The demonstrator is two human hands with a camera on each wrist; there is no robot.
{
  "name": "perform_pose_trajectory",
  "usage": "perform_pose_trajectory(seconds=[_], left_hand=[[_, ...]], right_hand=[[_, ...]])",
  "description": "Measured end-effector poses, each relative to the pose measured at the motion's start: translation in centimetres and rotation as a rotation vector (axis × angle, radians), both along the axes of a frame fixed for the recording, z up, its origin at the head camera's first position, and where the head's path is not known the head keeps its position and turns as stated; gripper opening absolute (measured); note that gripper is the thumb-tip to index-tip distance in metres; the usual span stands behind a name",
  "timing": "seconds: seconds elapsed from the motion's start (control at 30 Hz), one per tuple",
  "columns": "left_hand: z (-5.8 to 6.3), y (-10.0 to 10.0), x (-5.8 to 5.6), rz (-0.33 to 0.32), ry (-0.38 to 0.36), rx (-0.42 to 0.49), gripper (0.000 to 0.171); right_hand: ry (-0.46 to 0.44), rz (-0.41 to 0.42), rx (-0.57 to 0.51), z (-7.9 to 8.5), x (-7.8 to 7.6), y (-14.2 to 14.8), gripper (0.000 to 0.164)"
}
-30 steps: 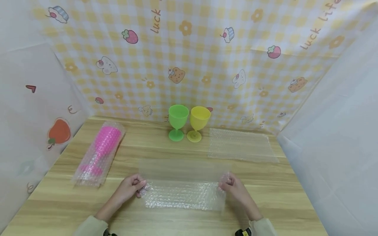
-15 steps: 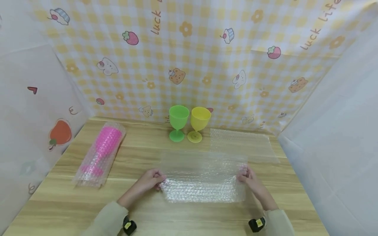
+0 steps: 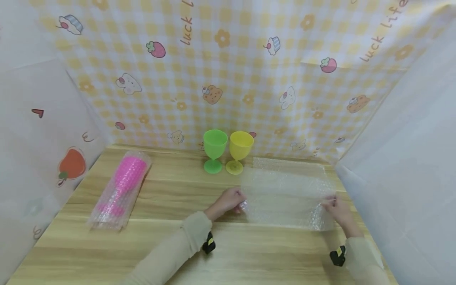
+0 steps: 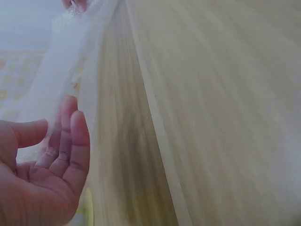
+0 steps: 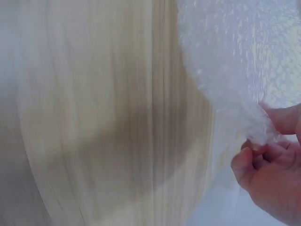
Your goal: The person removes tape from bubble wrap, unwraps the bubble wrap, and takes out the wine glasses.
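A clear sheet of bubble wrap [image 3: 281,208] is stretched between both hands above the right side of the table. My left hand [image 3: 228,202] pinches its left edge; the left wrist view shows thumb and fingers [image 4: 80,141] on either side of the film [image 4: 63,52]. At the other edge my right hand [image 3: 338,213] pinches a gathered corner, seen close in the right wrist view with the bubbled film [image 5: 221,52] hanging from the fingertips. Beneath it, a second bubble wrap piece [image 3: 292,162] lies flat, largely overlapped by the held one.
A green goblet [image 3: 215,144] and a yellow goblet [image 3: 241,146] stand upright side by side at the table's back. On the left lies a pink goblet [image 3: 130,172] inside bubble wrap. A checked cloth [image 3: 246,79] hangs behind; white sheets flank both sides.
Both hands have carried the bubble wrap to the right and a little toward the back, from the table's middle to over the second piece. The goblets have stayed in place.
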State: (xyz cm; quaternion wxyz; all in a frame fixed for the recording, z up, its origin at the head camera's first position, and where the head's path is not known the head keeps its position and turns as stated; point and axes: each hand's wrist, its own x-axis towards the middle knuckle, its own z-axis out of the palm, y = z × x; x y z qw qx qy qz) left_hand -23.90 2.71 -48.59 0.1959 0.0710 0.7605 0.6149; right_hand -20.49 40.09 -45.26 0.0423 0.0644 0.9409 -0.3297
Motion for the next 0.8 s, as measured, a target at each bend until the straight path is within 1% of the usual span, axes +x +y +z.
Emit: perform_pose_trajectory(seconds=[0.07,0.17,0.23,0.33,0.4,0.47,0.5,0.57,0.6,0.67,0.7,0.73,0.77,0.8], left_hand=[[-0.1,1.3,-0.7,0.018,-0.025,0.040,0.011],[-0.1,3.0,-1.5,0.058,-0.061,0.084,0.010],[-0.1,4.0,-1.8,0.090,-0.082,0.102,0.010],[0.0,5.1,-2.2,0.142,-0.096,0.129,0.011],[0.1,5.7,-2.4,0.174,-0.108,0.159,0.012],[0.0,6.2,-2.6,0.200,-0.127,0.194,0.011],[0.0,6.4,-2.6,0.209,-0.138,0.212,0.011],[-0.1,6.8,-2.7,0.224,-0.170,0.249,0.010],[-0.1,6.9,-2.8,0.225,-0.184,0.264,0.010],[-0.2,7.2,-2.7,0.222,-0.207,0.284,0.013],[-0.3,7.2,-2.7,0.218,-0.218,0.291,0.016],[-0.3,7.3,-2.6,0.213,-0.230,0.294,0.019],[-0.4,7.3,-2.5,0.205,-0.239,0.291,0.025],[-0.5,7.3,-2.4,0.192,-0.247,0.282,0.030]], right_hand=[[-0.033,-0.061,-0.027,0.3,-0.3,1.2,0.039],[-0.060,-0.134,-0.124,0.4,-0.4,2.7,0.048],[-0.081,-0.148,-0.195,0.5,-0.1,3.4,0.054],[-0.074,-0.139,-0.283,0.3,0.4,4.1,0.059],[-0.075,-0.141,-0.390,0.1,0.5,4.3,0.065],[-0.081,-0.158,-0.539,-0.3,0.5,4.4,0.070],[-0.098,-0.164,-0.606,-0.5,0.6,4.4,0.070],[-0.162,-0.173,-0.700,-0.9,0.5,4.4,0.062],[-0.198,-0.172,-0.725,-1.1,0.6,4.4,0.053],[-0.267,-0.194,-0.730,-1.5,0.7,4.2,0.031],[-0.300,-0.200,-0.715,-1.7,0.7,4.1,0.022],[-0.325,-0.205,-0.715,-1.9,0.8,4.0,0.016],[-0.335,-0.215,-0.729,-2.0,0.8,3.9,0.015],[-0.340,-0.220,-0.747,-2.1,0.9,3.8,0.017]])
